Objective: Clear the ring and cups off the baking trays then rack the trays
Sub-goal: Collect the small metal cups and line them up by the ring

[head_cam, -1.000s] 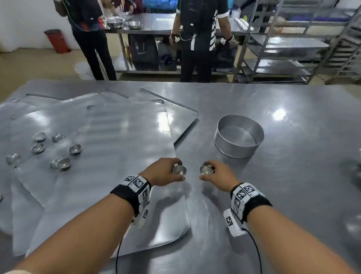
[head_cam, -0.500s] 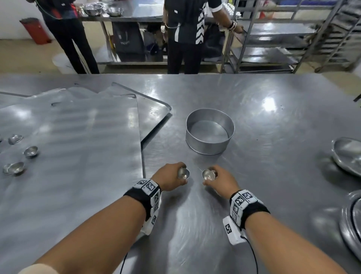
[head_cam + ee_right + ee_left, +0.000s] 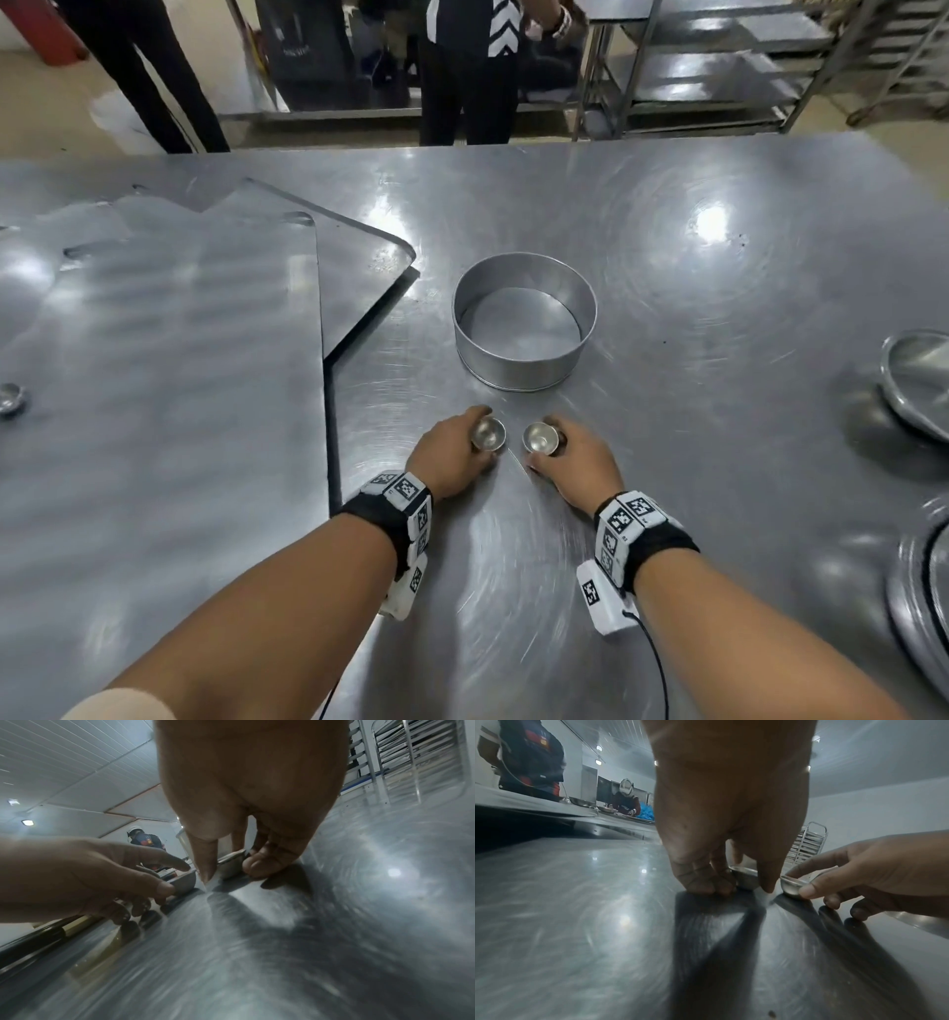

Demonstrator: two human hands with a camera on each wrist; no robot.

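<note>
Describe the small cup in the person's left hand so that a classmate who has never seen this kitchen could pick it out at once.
Start at the steel table and find the round baking ring standing beside the trays. Just in front of it, two hands each pinch a tiny shiny metal cup. Yours is the cup in the left hand, nearer the trays; the right hand holds its twin.
</note>
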